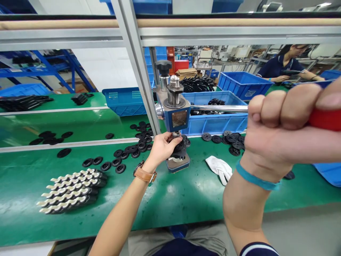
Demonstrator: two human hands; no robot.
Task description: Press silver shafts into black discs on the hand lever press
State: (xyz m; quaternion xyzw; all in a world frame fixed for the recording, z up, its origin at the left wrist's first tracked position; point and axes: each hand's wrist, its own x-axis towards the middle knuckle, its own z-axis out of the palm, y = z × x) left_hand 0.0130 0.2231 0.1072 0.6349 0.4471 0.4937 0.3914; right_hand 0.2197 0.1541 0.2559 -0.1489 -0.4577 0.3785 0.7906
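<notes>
A blue hand-operated arbor press (163, 115) stands on the green bench in front of me. My right hand (285, 121) is closed in a fist around the red grip (326, 120) of its lever (221, 108), which reaches out level to the right. Under the press ram, my left hand (162, 146) pinches a black plastic part (179, 151) with thumb and fingers. That part sits above the press base (179, 165); its far side is hidden by the fingers.
Black discs (119, 156) lie scattered left of the press, and more discs (236, 140) lie to the right. Rows of black-and-cream parts (71, 192) stand at the left. A white glove (218, 168) lies near a blue bin (221, 122). A co-worker (283, 65) sits across.
</notes>
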